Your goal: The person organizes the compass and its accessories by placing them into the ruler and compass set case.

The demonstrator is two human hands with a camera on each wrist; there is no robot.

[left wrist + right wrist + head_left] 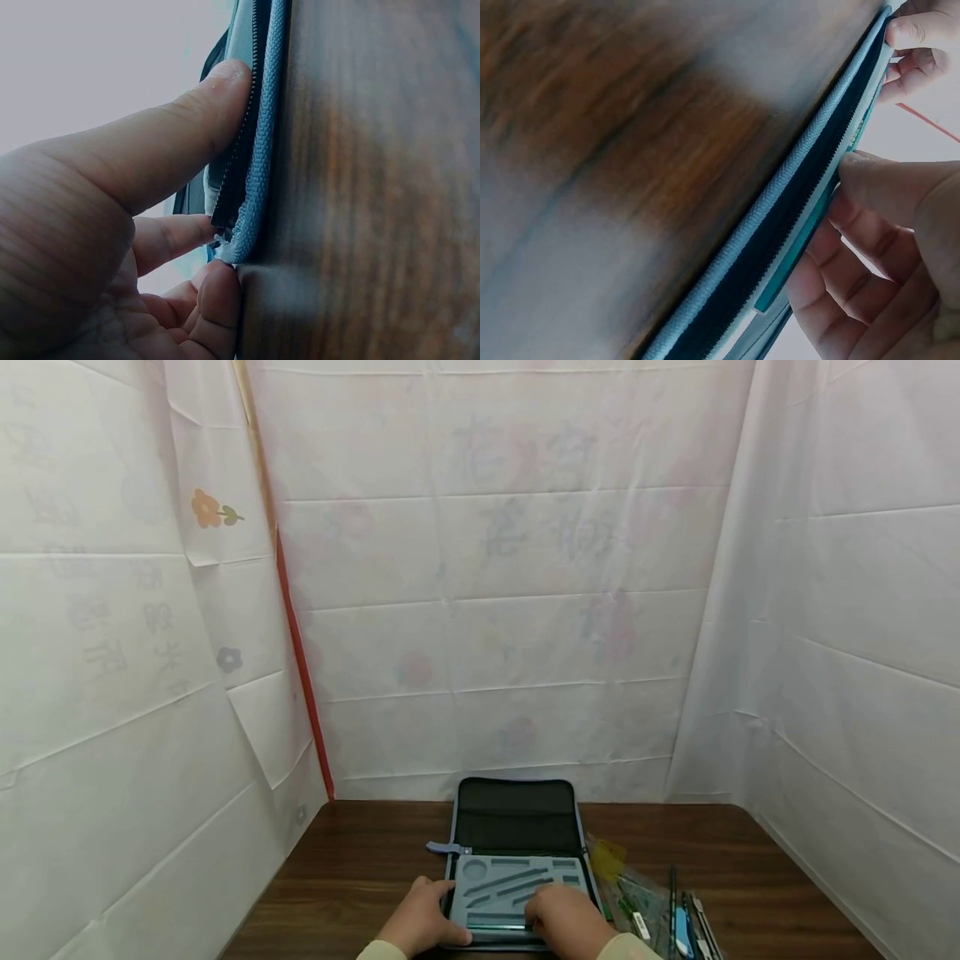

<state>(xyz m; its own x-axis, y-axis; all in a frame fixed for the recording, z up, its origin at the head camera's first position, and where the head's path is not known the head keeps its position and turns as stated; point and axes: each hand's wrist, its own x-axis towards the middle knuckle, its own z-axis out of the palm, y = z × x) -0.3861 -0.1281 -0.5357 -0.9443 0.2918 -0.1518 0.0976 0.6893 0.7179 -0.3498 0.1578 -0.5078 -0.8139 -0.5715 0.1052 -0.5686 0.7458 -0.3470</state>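
An unzipped case [517, 814] with a black-lined lid lies on the table, its grey slotted insert [477, 867] facing up. My left hand [422, 917] grips the case's left side near the front corner; in the left wrist view its thumb lies over the zipper edge [262, 135] and fingers curl at the corner. Over the insert's front right part is my right hand [567, 920]. The right wrist view has its thumb and fingers pinching a thin green strip [802, 244] along the case's front edge. The strip's far part is hard to make out.
Right of the case lie a clear plastic bag [647, 893] with a yellow piece [608, 860], a blue-handled tool [682, 932] and several slim dark and metal tools. A zipper pull tab [444, 847] sticks out left. White sheets [510, 652] surround the brown table [360, 843].
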